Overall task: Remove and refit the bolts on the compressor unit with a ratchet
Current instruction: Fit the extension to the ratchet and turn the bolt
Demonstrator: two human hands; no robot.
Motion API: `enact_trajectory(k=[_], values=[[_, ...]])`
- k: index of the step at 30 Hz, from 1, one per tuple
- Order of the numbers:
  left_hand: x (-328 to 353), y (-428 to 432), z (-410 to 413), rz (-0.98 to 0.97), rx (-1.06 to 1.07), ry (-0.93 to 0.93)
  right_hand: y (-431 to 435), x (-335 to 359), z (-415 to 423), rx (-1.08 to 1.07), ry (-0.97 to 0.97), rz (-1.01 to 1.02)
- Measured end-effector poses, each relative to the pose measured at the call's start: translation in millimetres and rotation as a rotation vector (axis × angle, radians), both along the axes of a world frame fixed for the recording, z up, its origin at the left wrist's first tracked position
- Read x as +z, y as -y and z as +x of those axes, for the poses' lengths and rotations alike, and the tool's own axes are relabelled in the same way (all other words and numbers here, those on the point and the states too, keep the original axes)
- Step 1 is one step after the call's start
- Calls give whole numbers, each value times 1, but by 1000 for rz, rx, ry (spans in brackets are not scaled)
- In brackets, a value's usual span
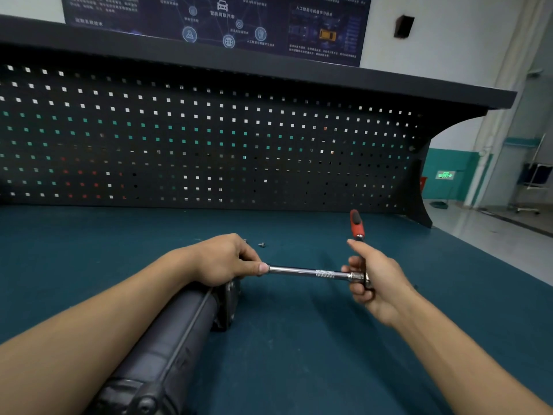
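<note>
I note: left hand (223,259) pinches extension bar (308,272) tip at compressor (179,333) end, worktop (299,354) centre. Right hand (371,280) grips ratchet (356,224) head. 1 loose bolt (262,244) beyond. I judge bolt-turning step; next needs tip seated square.

The table (299,369) top is blue-green. A dark compressor unit (167,348) lies on it. So does a small bolt (262,244).

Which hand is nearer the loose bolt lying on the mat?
Left. The left hand pinches the bar just in front of the bolt; the right hand grips the ratchet farther to its right.
</note>
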State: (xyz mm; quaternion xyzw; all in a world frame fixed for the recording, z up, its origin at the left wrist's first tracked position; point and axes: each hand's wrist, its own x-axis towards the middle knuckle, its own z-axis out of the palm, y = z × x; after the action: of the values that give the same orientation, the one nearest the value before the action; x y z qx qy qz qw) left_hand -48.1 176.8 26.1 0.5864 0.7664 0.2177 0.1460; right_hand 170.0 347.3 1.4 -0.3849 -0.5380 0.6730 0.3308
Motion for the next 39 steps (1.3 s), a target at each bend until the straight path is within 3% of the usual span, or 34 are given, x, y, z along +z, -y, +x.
enact_trajectory(k=[10, 18, 22, 25, 28, 33, 39], values=[[-2, -1, -2, 16, 1, -38, -4, 1, 5, 121, 122, -193], [-3, -1, -4, 20, 4, -27, -8, 14, 16, 243, -15, -444], [-3, -3, -3, 41, 11, 10, -10, 10, 16, 267, -50, -476], [-4, -3, -3, 54, 20, 10, -7, 3, 10, 209, 57, -282], [-5, -2, -2, 43, 23, -19, -6, -5, 5, 112, 187, 127], [-1, 0, 3, -17, 26, -75, -5, -10, 5, -16, 124, 643], [1, 1, 4, -45, 15, -74, -8, -20, 6, -120, -52, 950]])
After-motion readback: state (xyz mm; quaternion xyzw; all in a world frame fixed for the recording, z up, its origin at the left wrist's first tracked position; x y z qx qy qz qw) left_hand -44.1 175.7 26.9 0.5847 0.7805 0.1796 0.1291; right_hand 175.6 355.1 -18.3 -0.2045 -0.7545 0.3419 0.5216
